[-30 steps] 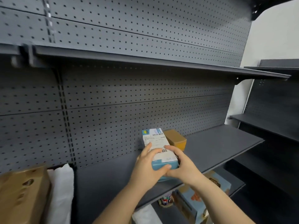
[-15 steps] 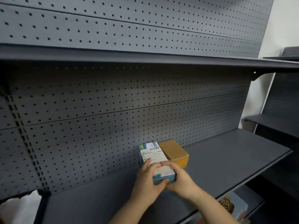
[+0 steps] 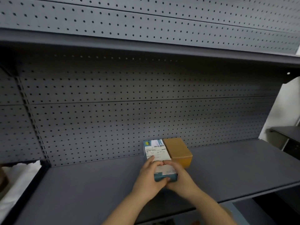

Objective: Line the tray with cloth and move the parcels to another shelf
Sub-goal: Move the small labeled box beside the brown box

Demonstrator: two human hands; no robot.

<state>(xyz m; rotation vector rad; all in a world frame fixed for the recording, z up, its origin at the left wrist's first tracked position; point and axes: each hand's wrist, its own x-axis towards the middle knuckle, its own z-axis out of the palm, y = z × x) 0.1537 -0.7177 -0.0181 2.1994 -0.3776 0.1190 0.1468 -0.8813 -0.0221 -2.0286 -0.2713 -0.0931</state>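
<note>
- Up close in the head view, both hands clasp a blue parcel with a white shipping label on top; it lies flat on a dark grey metal shelf, its far end against the perforated back panel.
- The left hand wraps the parcel's near left corner, fingers curled over the label and thumb pressed on the near face.
- The right hand closes around the near right corner, its fingers meeting the left hand's on top of the label.
- A plain brown cardboard parcel sits touching the blue parcel's right side, also at the back edge of the shelf.
- At the shelf's left end, beyond a dark rim, white cloth lies in the neighbouring bay; what carries it cannot be made out.
- Another grey shelf runs overhead, with more perforated panel above.
- Past the right end, a further dark shelf unit stands against a pale wall.
</note>
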